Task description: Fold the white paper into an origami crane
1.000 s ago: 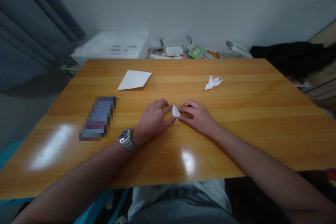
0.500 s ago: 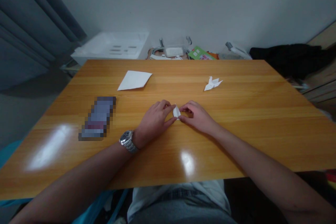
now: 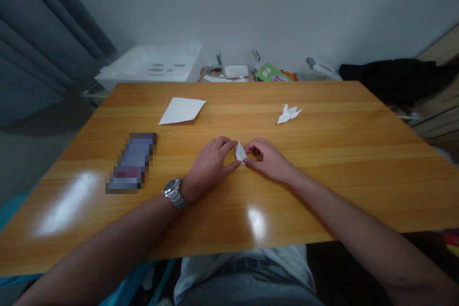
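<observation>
A small folded piece of white paper [image 3: 240, 152], pointed at its far end, lies at the middle of the wooden table [image 3: 322, 191]. My left hand [image 3: 212, 160], with a metal watch [image 3: 174, 193] on its wrist, grips the paper's left side between thumb and fingertips. From the other side my right hand [image 3: 267, 158] pinches the right edge, its fingers curled. Behind and to the right stands a white origami crane [image 3: 289, 114]. A larger white paper sheet [image 3: 182, 111] rests at the back left.
A pixelated, phone-like object [image 3: 132, 161] lies left of my hands. Beyond the table's far edge are a white plastic tub [image 3: 150, 64], a green booklet [image 3: 273, 73] and dark cloth [image 3: 394, 74]. A grey curtain [image 3: 43, 24] hangs at the left.
The folded paper's right side has shifted slightly under my fingers. Both hands keep nearly the same place, and the whole view has moved a little.
</observation>
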The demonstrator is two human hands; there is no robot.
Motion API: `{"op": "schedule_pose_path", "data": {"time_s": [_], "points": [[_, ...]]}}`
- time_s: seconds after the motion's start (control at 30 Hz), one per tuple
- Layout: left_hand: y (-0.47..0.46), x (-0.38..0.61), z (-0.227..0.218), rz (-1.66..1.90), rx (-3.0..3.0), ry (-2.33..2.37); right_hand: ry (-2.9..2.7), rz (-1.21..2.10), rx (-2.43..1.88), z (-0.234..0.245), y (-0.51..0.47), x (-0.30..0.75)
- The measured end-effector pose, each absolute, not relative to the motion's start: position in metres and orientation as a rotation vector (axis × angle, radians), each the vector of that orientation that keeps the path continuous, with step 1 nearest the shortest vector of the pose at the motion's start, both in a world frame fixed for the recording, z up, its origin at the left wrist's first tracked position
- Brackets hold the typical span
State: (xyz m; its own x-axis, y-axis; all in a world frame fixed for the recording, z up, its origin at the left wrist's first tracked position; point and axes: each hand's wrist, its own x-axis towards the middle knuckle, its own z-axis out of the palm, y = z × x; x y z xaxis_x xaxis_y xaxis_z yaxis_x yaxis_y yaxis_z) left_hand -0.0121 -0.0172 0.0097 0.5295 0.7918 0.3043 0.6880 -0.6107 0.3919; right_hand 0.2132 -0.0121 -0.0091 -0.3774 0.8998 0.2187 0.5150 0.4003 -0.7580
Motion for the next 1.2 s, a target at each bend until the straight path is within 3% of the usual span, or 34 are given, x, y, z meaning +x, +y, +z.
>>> {"op": "schedule_pose_path", "data": {"time_s": [1.2], "points": [[-0.007,-0.012,0.002,0.771,2.444,1.052,-2.174,0.708,-1.098,-0.004,-0.009,0.219]]}}
